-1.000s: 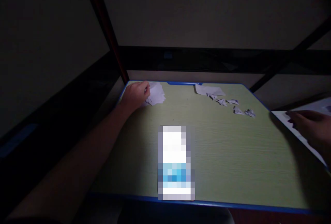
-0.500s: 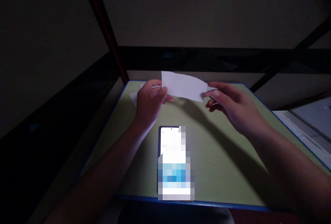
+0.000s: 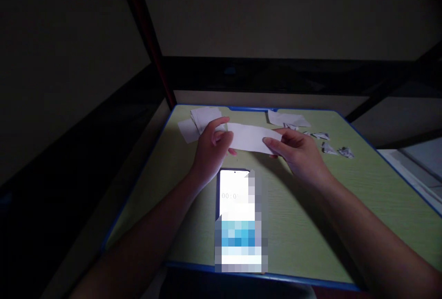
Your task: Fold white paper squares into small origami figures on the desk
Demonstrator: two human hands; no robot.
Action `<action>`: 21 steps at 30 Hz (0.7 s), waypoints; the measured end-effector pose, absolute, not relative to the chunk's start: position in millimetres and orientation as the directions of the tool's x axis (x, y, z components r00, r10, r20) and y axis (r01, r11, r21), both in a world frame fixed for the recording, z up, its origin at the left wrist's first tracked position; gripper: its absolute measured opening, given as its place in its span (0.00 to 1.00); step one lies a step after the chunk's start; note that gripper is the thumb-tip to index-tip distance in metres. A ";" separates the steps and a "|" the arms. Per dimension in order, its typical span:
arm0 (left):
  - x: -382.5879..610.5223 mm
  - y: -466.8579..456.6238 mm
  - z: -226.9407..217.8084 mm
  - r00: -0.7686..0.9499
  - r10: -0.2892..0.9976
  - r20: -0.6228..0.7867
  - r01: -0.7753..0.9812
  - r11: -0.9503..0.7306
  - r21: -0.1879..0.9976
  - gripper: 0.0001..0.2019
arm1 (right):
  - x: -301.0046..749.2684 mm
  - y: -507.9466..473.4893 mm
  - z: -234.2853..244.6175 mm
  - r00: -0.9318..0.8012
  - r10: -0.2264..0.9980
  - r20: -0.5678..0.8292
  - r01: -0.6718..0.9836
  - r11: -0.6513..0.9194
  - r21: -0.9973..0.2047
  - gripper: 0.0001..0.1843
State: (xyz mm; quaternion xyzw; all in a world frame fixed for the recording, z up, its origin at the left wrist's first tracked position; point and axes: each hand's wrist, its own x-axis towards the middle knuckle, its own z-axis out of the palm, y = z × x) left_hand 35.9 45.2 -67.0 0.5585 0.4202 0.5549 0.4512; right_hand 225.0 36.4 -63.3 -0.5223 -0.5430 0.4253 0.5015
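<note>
A white paper strip [image 3: 249, 137] is stretched between my two hands over the middle of a green table [image 3: 311, 216]. My left hand [image 3: 211, 149] pinches its left end with thumb and fingers closed. The right end is gripped by my right hand [image 3: 297, 152], whose fingers curl over the paper's edge. The strip sits low, close to the tabletop, just beyond a lit phone [image 3: 238, 218] lying screen up near the front edge.
A loose stack of white paper pieces [image 3: 198, 122] lies at the table's far left corner. At the far right are a flat sheet [image 3: 288, 118] and several small folded paper shapes [image 3: 331, 148]. Dark bed-frame rails surround the blue-rimmed table.
My left hand lifted a strip from the far-left stack, my right hand came in from the right edge to take its other end, and both have lowered it toward the table.
</note>
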 end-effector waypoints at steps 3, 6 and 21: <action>36.5 43.8 -67.7 0.029 0.976 0.218 -0.008 -0.218 0.976 0.15 | 220.6 32.9 -67.8 0.023 0.998 0.064 0.105 0.061 -0.993 0.10; 36.7 42.7 -69.1 0.003 0.978 0.210 0.029 -0.210 0.977 0.14 | 218.6 30.7 -69.0 -0.007 0.997 0.071 0.059 0.071 -0.996 0.14; 29.8 56.8 -86.4 0.068 0.981 0.182 0.131 -0.189 0.973 0.13 | 230.1 37.3 -85.2 0.047 0.999 -0.016 0.101 -0.020 -0.995 0.17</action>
